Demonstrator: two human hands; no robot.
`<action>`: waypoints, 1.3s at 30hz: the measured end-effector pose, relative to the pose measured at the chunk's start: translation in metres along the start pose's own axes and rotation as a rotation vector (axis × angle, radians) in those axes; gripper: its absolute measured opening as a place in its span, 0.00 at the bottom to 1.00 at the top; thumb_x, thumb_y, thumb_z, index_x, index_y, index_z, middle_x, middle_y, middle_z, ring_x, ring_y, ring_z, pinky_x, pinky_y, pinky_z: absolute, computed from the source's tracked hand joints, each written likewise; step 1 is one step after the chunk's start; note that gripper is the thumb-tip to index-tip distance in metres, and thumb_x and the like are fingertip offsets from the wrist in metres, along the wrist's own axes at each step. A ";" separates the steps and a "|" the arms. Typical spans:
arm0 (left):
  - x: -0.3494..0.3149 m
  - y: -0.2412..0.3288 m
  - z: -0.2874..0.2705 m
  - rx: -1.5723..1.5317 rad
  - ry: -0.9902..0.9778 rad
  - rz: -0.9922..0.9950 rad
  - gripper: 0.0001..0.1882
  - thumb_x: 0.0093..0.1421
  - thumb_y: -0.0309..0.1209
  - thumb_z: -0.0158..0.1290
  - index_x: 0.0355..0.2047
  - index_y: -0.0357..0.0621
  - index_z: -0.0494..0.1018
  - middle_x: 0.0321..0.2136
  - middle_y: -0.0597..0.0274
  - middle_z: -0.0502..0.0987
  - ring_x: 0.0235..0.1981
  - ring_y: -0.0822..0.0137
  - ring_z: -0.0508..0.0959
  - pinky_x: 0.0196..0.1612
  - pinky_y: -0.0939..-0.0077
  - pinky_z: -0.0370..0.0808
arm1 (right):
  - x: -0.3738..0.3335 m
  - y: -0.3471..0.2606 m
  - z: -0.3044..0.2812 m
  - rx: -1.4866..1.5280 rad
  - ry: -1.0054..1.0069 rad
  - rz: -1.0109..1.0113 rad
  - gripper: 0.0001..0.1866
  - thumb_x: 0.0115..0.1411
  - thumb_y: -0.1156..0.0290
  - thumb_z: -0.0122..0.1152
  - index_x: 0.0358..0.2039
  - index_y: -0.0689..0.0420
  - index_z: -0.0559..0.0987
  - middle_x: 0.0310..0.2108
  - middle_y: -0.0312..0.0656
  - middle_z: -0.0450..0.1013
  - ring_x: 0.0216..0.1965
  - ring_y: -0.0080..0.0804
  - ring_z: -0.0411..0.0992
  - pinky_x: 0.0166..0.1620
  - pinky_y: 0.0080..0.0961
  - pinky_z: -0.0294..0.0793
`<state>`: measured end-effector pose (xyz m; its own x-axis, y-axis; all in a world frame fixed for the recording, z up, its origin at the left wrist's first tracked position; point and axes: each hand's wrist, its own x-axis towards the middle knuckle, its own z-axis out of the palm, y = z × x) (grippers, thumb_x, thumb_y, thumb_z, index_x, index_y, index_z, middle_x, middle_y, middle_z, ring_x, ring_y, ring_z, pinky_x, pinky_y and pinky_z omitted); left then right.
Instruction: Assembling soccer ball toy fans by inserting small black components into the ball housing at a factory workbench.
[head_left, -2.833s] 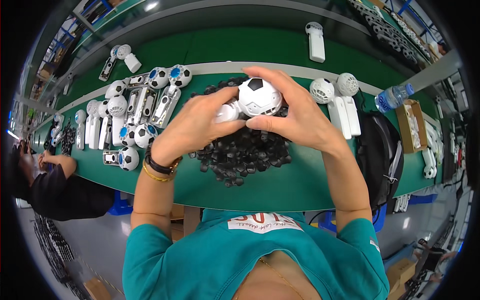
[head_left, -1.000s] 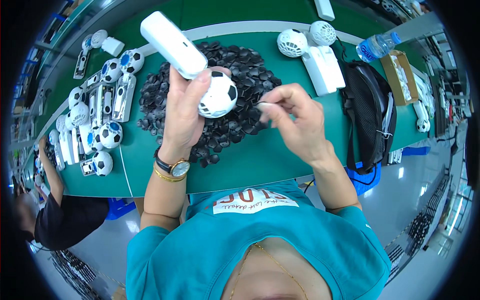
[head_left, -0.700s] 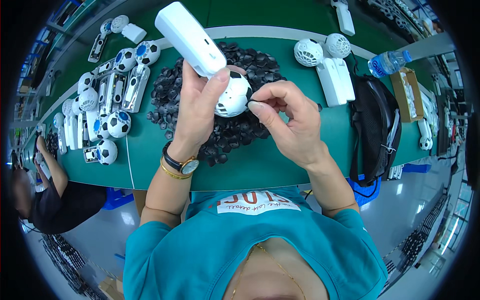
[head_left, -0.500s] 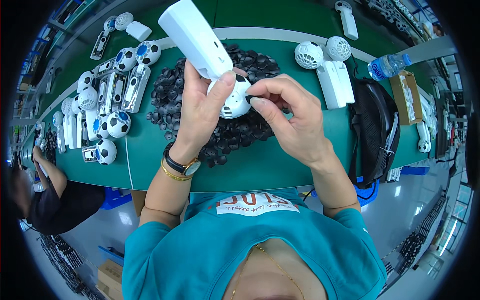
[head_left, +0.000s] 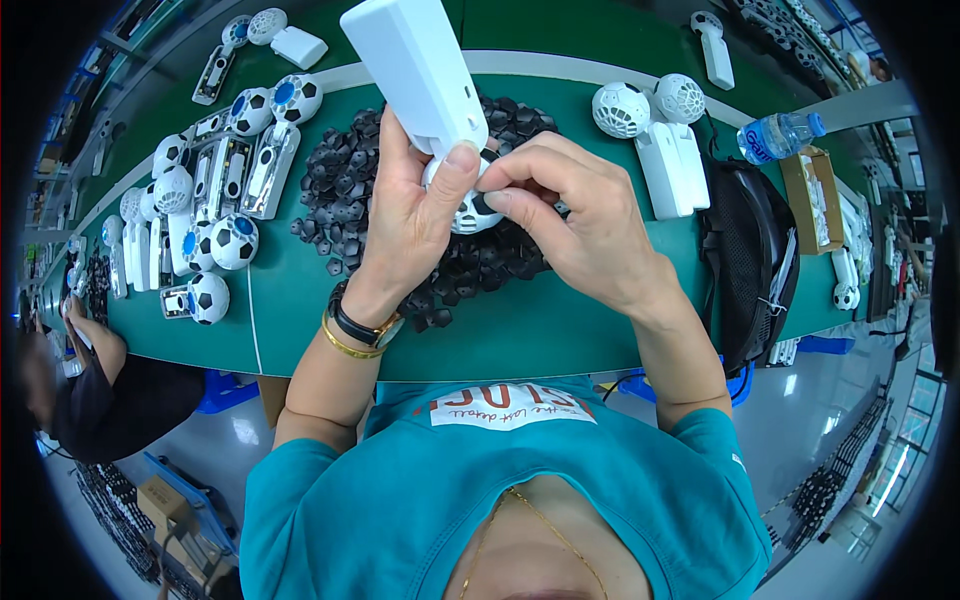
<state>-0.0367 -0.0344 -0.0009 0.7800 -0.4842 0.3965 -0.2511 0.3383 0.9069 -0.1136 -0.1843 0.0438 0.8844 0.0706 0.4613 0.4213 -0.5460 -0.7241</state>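
My left hand (head_left: 412, 205) grips a white handheld device (head_left: 415, 75) where its blocky handle meets a ball-shaped head (head_left: 468, 216) patterned like a football. The handle tilts up and away to the left. My left thumb lies along the neck. Between thumb and fingertips, my right hand (head_left: 575, 205) pinches a small black piece (head_left: 485, 204) against the right side of the ball. Fingers partly hide the ball and the piece. Under both hands spreads a heap of black five-sided pieces (head_left: 335, 180) on the green table (head_left: 310, 330).
At the left stand several similar devices (head_left: 235, 242), some with black patches and opened handles. Plain white ones (head_left: 665, 165) lie at the right. Beyond them are a water bottle (head_left: 780, 137), a black bag (head_left: 750, 260) and a cardboard box (head_left: 815, 200). A person (head_left: 120, 390) sits far left.
The device and my left hand have shifted slightly right. My right fingertips have moved in, bringing the black piece from the ball's edge onto its surface.
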 end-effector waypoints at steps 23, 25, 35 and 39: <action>0.000 -0.003 -0.003 0.072 -0.004 -0.045 0.30 0.66 0.42 0.49 0.58 0.37 0.53 0.45 0.56 0.70 0.44 0.69 0.73 0.47 0.74 0.71 | 0.006 0.002 0.001 -0.006 -0.051 0.198 0.10 0.51 0.76 0.68 0.30 0.61 0.75 0.25 0.35 0.70 0.23 0.19 0.67 0.27 0.17 0.67; -0.003 0.001 -0.003 0.059 -0.026 -0.043 0.31 0.64 0.42 0.51 0.58 0.37 0.53 0.45 0.55 0.70 0.44 0.68 0.73 0.48 0.74 0.71 | 0.007 0.001 0.001 0.098 -0.059 0.342 0.12 0.50 0.75 0.70 0.31 0.60 0.74 0.24 0.35 0.70 0.24 0.19 0.67 0.27 0.17 0.67; -0.020 0.012 -0.009 0.274 -0.113 -0.079 0.38 0.56 0.42 0.61 0.57 0.36 0.53 0.46 0.54 0.69 0.45 0.66 0.73 0.49 0.71 0.71 | -0.014 0.007 0.015 0.198 -0.012 0.294 0.14 0.51 0.73 0.70 0.32 0.60 0.72 0.24 0.34 0.70 0.26 0.17 0.69 0.27 0.18 0.69; -0.019 0.007 -0.007 0.193 -0.098 -0.147 0.36 0.58 0.41 0.59 0.57 0.37 0.53 0.45 0.53 0.70 0.44 0.66 0.74 0.48 0.72 0.72 | -0.027 0.016 0.013 0.303 0.019 0.341 0.12 0.52 0.74 0.68 0.34 0.61 0.74 0.26 0.37 0.72 0.26 0.19 0.71 0.28 0.19 0.71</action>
<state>-0.0494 -0.0174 -0.0029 0.7592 -0.5960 0.2616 -0.2513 0.1024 0.9625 -0.1287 -0.1838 0.0132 0.9801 -0.0880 0.1778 0.1489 -0.2660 -0.9524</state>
